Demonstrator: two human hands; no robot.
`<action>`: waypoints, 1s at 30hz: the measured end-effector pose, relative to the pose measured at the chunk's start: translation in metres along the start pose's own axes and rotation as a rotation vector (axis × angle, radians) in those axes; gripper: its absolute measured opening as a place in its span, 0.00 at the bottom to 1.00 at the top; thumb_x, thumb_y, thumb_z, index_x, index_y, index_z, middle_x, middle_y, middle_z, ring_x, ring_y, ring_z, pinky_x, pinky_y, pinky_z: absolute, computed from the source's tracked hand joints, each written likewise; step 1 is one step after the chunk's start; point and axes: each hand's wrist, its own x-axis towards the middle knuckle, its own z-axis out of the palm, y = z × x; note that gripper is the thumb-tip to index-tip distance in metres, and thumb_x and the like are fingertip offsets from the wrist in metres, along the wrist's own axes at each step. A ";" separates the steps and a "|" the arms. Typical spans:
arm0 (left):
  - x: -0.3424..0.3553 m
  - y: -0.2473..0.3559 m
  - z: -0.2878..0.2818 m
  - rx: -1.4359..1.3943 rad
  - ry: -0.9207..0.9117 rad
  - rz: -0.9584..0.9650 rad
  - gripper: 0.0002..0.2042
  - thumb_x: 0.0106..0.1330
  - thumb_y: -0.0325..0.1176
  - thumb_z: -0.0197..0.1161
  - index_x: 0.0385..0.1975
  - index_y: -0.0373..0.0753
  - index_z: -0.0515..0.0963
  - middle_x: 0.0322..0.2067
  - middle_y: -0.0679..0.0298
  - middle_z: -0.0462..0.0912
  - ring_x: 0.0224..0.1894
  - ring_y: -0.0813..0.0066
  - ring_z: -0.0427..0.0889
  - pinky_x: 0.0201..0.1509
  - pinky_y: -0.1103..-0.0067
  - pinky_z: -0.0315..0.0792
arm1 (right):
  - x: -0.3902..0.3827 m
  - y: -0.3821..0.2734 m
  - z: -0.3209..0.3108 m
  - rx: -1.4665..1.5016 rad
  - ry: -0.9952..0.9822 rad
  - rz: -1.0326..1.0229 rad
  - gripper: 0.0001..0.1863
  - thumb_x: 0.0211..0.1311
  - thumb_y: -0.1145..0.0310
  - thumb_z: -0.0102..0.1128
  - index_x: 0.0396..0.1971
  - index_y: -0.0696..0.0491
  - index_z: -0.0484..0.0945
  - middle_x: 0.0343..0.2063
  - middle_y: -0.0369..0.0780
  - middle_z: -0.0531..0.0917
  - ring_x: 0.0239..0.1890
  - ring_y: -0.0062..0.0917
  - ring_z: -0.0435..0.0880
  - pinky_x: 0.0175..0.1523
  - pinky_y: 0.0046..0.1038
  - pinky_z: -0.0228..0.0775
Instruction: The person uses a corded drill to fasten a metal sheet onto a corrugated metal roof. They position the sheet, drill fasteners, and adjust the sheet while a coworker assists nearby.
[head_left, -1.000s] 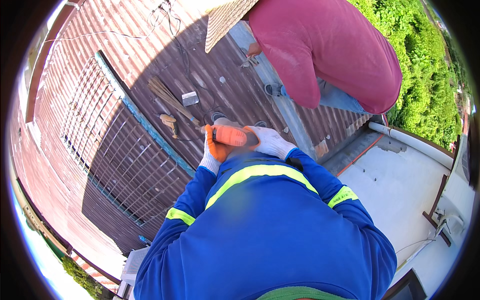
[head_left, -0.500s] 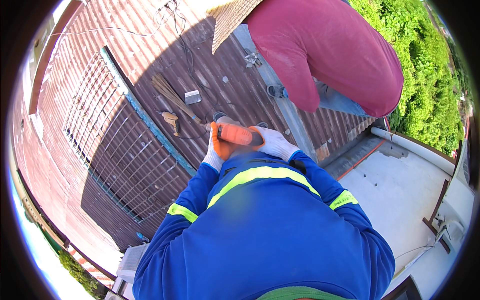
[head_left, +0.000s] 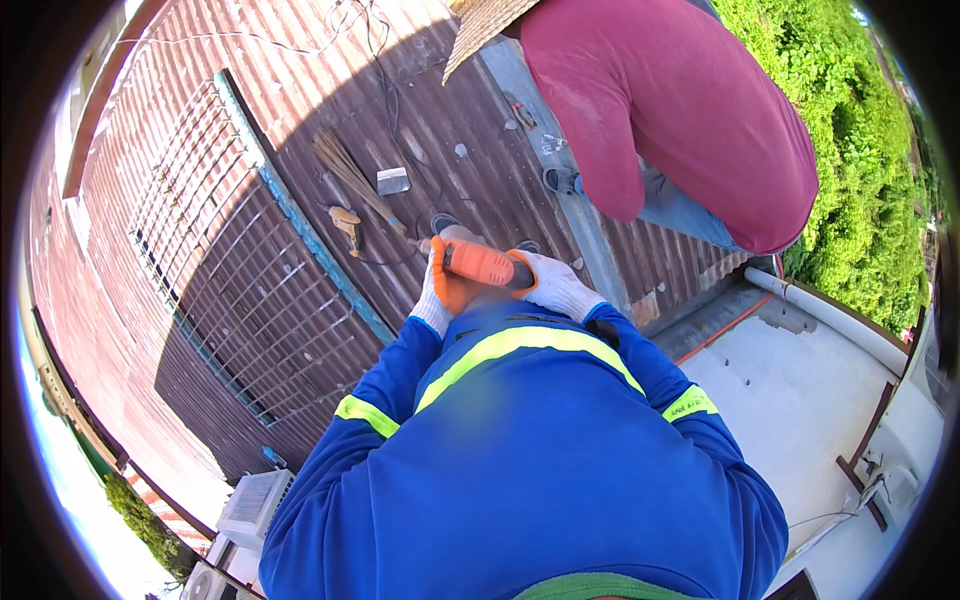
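Observation:
An orange and black power drill [head_left: 478, 262] with a vented body lies across in front of my waist, its narrow grey end toward the left. Closed around its front part is my left hand [head_left: 437, 290], in a white work glove with orange-coated fingers. My right hand [head_left: 558, 284], gloved the same way, grips the dark rear end; some of its fingers are hidden behind the tool. On the brown corrugated roof [head_left: 480, 190], just left of my hands, lies a tan power tool [head_left: 346, 226]. A bundle of thin sticks [head_left: 350, 170] and a small silver-grey box [head_left: 393, 181] lie beyond it.
A co-worker [head_left: 690, 120] in a maroon shirt and straw hat crouches at the far right. A rusty metal grille [head_left: 245, 240] with a blue-green bar lies left. Cables [head_left: 385, 75] trail over the roof. A white pipe [head_left: 840, 322] edges a lower pale surface at right.
The view has shifted slightly, so the roof items and co-worker sit a little farther right. Both hands keep hold of the drill, which has turned slightly.

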 end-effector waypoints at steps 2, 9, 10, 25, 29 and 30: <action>0.000 -0.001 0.000 0.017 -0.011 -0.008 0.27 0.69 0.62 0.65 0.55 0.47 0.73 0.56 0.57 0.80 0.62 0.49 0.79 0.69 0.45 0.71 | -0.001 0.003 0.001 0.000 0.005 0.002 0.28 0.60 0.51 0.68 0.57 0.49 0.77 0.53 0.48 0.85 0.58 0.46 0.82 0.60 0.40 0.72; 0.001 -0.004 -0.002 0.040 -0.010 -0.002 0.33 0.67 0.64 0.65 0.61 0.46 0.71 0.57 0.55 0.81 0.62 0.48 0.80 0.67 0.45 0.72 | -0.001 0.006 0.001 -0.027 -0.006 0.010 0.30 0.59 0.53 0.69 0.60 0.48 0.76 0.55 0.48 0.84 0.60 0.46 0.81 0.62 0.41 0.71; 0.001 -0.005 -0.003 0.041 -0.009 0.000 0.33 0.67 0.65 0.65 0.61 0.46 0.71 0.58 0.55 0.81 0.62 0.48 0.80 0.67 0.45 0.72 | -0.002 0.005 0.001 -0.027 -0.005 0.007 0.30 0.59 0.54 0.69 0.60 0.48 0.76 0.55 0.48 0.84 0.60 0.46 0.81 0.62 0.41 0.71; 0.009 -0.008 -0.017 -0.012 -0.049 0.003 0.32 0.71 0.65 0.60 0.63 0.45 0.71 0.58 0.52 0.81 0.62 0.46 0.81 0.66 0.45 0.74 | -0.003 0.008 0.006 -0.081 0.028 -0.021 0.32 0.57 0.56 0.69 0.62 0.48 0.75 0.57 0.47 0.83 0.62 0.45 0.80 0.64 0.42 0.70; 0.011 -0.009 -0.019 -0.037 -0.063 0.004 0.32 0.71 0.64 0.60 0.62 0.44 0.71 0.58 0.52 0.81 0.61 0.45 0.81 0.66 0.44 0.74 | -0.002 0.012 0.007 -0.081 0.006 0.003 0.33 0.56 0.55 0.70 0.62 0.47 0.75 0.57 0.47 0.83 0.62 0.45 0.80 0.64 0.41 0.71; 0.012 -0.009 -0.020 -0.038 -0.064 0.006 0.32 0.71 0.64 0.60 0.62 0.44 0.71 0.58 0.52 0.81 0.61 0.45 0.81 0.66 0.44 0.74 | -0.002 0.012 0.007 -0.079 0.004 0.000 0.33 0.56 0.55 0.70 0.62 0.47 0.75 0.57 0.47 0.83 0.62 0.45 0.80 0.64 0.41 0.71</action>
